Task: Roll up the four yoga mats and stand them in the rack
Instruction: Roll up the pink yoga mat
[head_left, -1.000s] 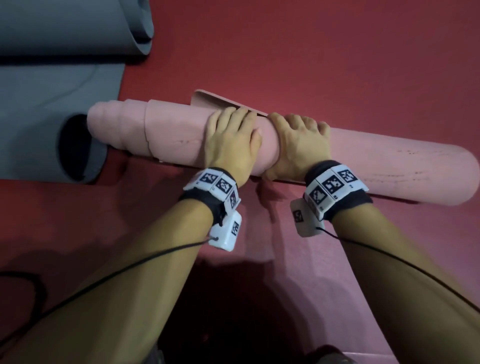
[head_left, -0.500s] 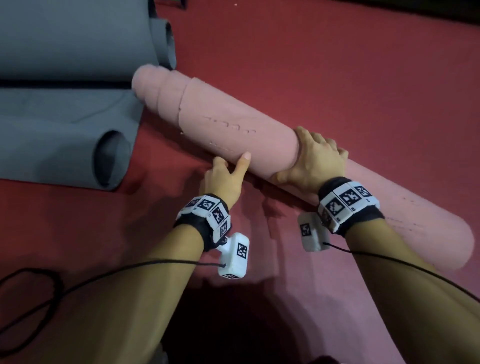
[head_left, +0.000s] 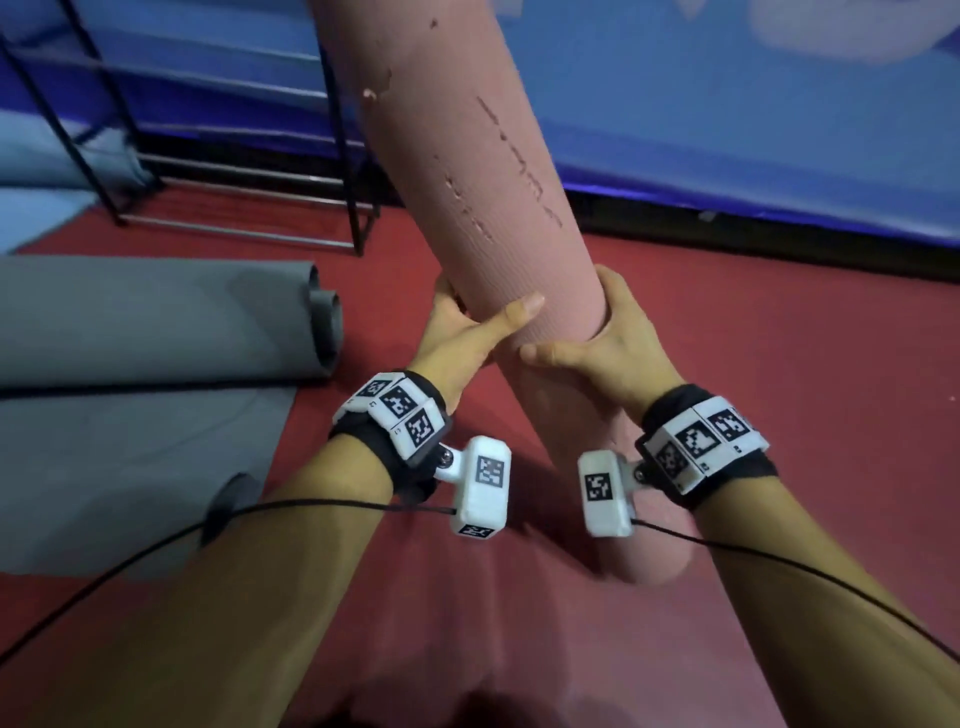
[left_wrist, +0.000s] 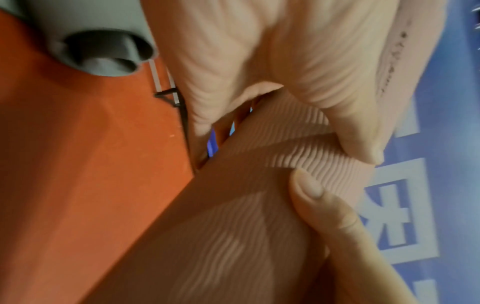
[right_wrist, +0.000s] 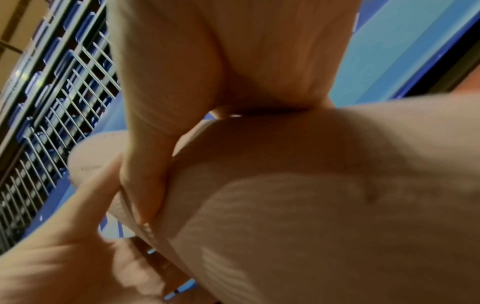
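Note:
A rolled pink yoga mat (head_left: 467, 156) is lifted off the red floor and tilted steeply, its top end out of the head view and its lower end (head_left: 644, 561) near my right forearm. My left hand (head_left: 467, 327) grips the roll from the left, thumb across its front. My right hand (head_left: 597, 338) grips it from the right, just below. Close up, the left wrist view has the ribbed pink mat (left_wrist: 259, 205) under my thumb, and the right wrist view has the same mat (right_wrist: 311, 205) filling the picture. A black metal rack (head_left: 208, 171) stands at the back left.
A rolled grey mat (head_left: 156, 317) lies on the floor at left, with another grey mat (head_left: 130, 457) partly unrolled in front of it. A blue mat (head_left: 67, 166) sits by the rack's foot. A blue wall panel (head_left: 727, 130) runs behind. Cables trail from both wrists.
The pink roll has come up from lying on the floor to a steep tilt. My left hand went from touching its side to gripping it. The view has swung up toward the rack.

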